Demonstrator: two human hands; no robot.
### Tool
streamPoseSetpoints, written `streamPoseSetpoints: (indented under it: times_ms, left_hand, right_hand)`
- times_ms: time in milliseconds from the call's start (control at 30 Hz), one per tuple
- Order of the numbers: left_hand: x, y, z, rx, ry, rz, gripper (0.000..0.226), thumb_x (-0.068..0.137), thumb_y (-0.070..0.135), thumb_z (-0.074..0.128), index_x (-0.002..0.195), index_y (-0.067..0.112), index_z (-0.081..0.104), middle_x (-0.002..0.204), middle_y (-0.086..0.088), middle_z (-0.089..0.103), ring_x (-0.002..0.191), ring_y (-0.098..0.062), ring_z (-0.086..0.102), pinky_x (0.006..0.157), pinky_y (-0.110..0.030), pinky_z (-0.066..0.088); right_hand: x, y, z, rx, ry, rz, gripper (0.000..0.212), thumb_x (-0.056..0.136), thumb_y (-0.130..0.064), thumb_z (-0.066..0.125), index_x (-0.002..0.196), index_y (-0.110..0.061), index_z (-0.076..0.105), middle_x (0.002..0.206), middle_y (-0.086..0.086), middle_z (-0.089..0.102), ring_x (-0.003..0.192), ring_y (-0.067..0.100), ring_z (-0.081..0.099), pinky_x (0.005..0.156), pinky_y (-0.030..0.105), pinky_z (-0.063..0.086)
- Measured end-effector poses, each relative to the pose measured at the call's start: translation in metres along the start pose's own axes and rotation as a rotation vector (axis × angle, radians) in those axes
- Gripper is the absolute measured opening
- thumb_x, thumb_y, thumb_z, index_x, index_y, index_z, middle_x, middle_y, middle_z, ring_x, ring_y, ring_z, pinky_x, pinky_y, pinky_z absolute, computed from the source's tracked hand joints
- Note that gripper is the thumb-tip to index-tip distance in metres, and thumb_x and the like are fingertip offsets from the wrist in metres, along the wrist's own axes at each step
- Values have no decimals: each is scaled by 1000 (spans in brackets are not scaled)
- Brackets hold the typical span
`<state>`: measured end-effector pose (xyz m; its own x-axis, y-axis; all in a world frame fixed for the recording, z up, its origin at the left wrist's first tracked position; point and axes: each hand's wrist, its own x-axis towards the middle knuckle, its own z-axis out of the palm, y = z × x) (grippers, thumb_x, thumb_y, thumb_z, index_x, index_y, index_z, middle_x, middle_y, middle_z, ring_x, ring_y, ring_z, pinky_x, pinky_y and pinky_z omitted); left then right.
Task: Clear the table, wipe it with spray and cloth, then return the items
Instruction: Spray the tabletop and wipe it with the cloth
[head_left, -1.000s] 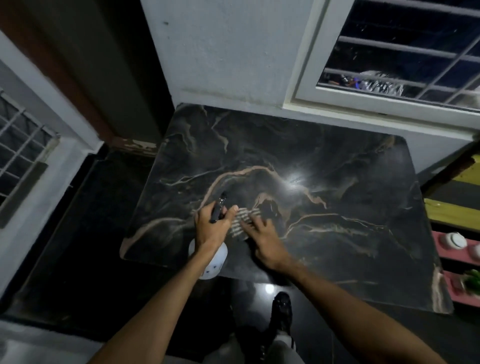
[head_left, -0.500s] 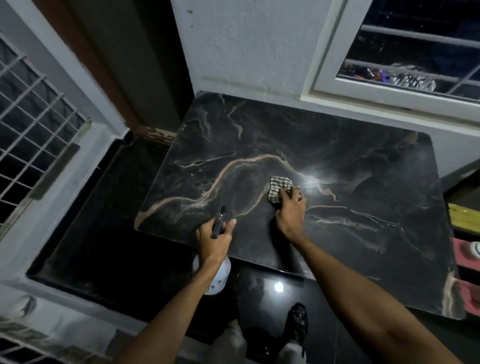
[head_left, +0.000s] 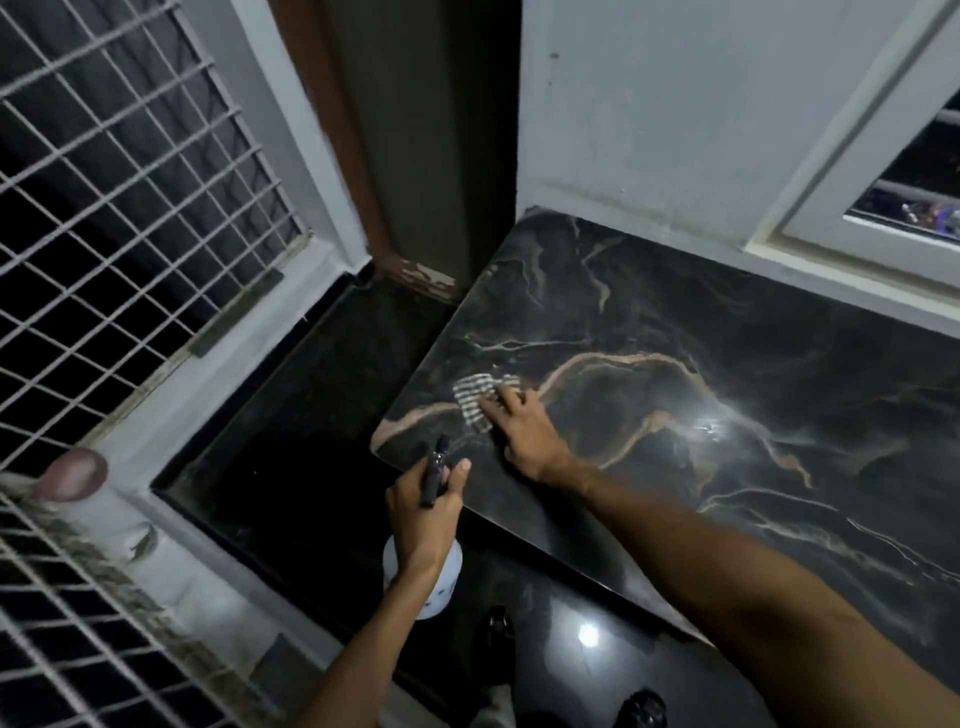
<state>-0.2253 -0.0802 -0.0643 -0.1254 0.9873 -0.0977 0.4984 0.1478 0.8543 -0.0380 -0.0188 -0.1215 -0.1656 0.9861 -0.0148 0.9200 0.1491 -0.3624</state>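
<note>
A black marble table (head_left: 701, 322) with tan veins fills the right of the view, set against a white wall. My right hand (head_left: 524, 431) presses a checked cloth (head_left: 475, 397) flat on the table's near left corner. My left hand (head_left: 423, 514) grips a white spray bottle (head_left: 439, 582) by its black trigger head (head_left: 435, 470), held just off the table's front left edge, with the bottle body hanging below my wrist. Nothing else lies on the visible tabletop.
A white metal window grille (head_left: 119, 208) covers the left side above a dark polished ledge (head_left: 291, 415). A brown door frame (head_left: 343, 135) stands behind the table's left corner. A white window frame (head_left: 857, 171) is at upper right. My shoes (head_left: 641, 709) show on the glossy floor.
My right hand slid the cloth from the table's middle to its near left corner. My head turned left, bringing the grille into view. My left hand kept hold of the spray bottle.
</note>
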Motion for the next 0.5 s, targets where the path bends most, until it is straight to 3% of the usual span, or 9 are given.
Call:
streamPoseSetpoints:
  times_ms: [33, 133, 167, 267, 300, 333, 400, 467, 500]
  left_hand:
    - [7, -3, -3, 7, 6, 23, 50, 86, 30, 79, 51, 28, 45, 47, 6, 50, 51, -15, 53, 60, -33, 46]
    - [19, -10, -13, -19, 30, 29, 45, 86, 29, 79, 53, 21, 49, 48, 5, 54, 49, -9, 53, 58, -30, 45]
    - [21, -10, -16, -35, 42, 27, 43, 86, 29, 79, 55, 19, 51, 50, 5, 56, 50, -9, 56, 58, -30, 45]
    - [16, -13, -26, -12, 46, 32, 33, 88, 28, 78, 63, 16, 61, 59, 4, 64, 59, -9, 62, 64, -27, 47]
    - [13, -15, -28, -4, 46, 30, 27, 88, 27, 78, 68, 15, 65, 65, 5, 68, 62, -7, 63, 66, -24, 48]
    - [6, -17, -27, -5, 30, 30, 24, 89, 26, 77, 71, 14, 67, 67, 4, 69, 63, -4, 63, 66, -18, 47]
    - [-10, -18, -20, -28, -12, 33, 32, 89, 26, 78, 65, 13, 60, 61, 3, 64, 60, -6, 61, 60, -8, 41]
    - [-25, -17, -10, -30, -58, 43, 38, 89, 25, 78, 62, 12, 55, 57, 1, 59, 58, -10, 59, 56, -11, 40]
    - [-36, -16, 0, -26, -93, 54, 38, 88, 24, 79, 61, 12, 54, 56, 1, 58, 57, -11, 59, 56, -12, 40]
  right_hand:
    - [19, 0, 0, -26, -26, -32, 71, 77, -12, 55, 147, -19, 40, 154, 17, 28, 112, 40, 40, 97, 48, 41]
    - [63, -7, -9, 57, 94, 455, 61, 80, -14, 60, 140, -17, 46, 153, 17, 29, 114, 46, 40, 99, 50, 38]
    - [64, -21, -8, 69, 86, 479, 61, 80, -14, 61, 139, -16, 46, 152, 18, 29, 115, 47, 41, 100, 50, 37]
    - [17, -62, 17, -1, -90, -18, 72, 77, -13, 58, 146, -17, 41, 155, 17, 29, 115, 42, 41, 100, 46, 36]
    - [-8, -66, 24, -1, -110, -100, 77, 73, -12, 58, 148, -20, 39, 156, 14, 28, 115, 39, 41, 99, 45, 38]
    - [-35, -61, 25, 20, -106, -62, 81, 70, -11, 57, 148, -22, 38, 157, 12, 28, 113, 37, 41, 97, 44, 40]
    - [-82, -35, 23, 73, 63, 265, 83, 66, -7, 57, 146, -23, 41, 156, 10, 29, 107, 35, 42, 93, 43, 44]
    - [-120, -19, 11, 167, 187, 640, 84, 64, -4, 55, 145, -20, 42, 156, 13, 26, 107, 38, 41, 94, 46, 44]
    - [-138, -17, 7, 178, 219, 718, 85, 64, -2, 55, 146, -18, 40, 157, 16, 24, 109, 40, 39, 96, 47, 42]
